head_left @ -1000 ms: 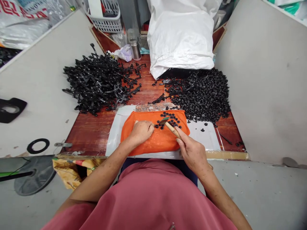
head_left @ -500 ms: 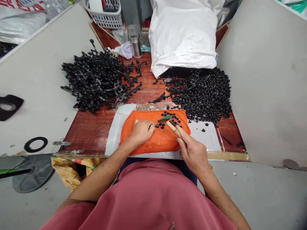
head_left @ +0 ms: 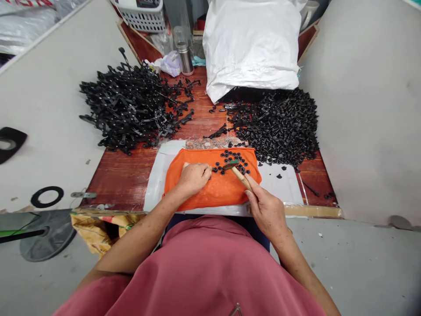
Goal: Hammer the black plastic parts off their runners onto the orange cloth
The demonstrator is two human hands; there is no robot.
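Observation:
My right hand (head_left: pixel 267 206) is wrapped round the wooden handle of a small hammer (head_left: pixel 241 177). Its dark green head hovers over or rests among several small round black pieces (head_left: pixel 229 159) on an orange cloth (head_left: pixel 210 193); I cannot tell whether it touches them. Just left of these pieces, my left hand (head_left: pixel 194 179) is closed on the cloth, with thumb and fingertips together. What those fingers pinch, if anything, is too small or hidden to name.
Black plastic strips form a heap (head_left: pixel 128 105) on the left. On the right lies a pile of black stud-like pieces (head_left: pixel 283 127), below a large white sack (head_left: pixel 251 48). A metal flask (head_left: pixel 185 59) and a grey basket (head_left: pixel 143 17) stand at the back.
The hammer head has shifted slightly right, away from my left fingers. My left hand stays closed in nearly the same place. The whole view has moved a little.

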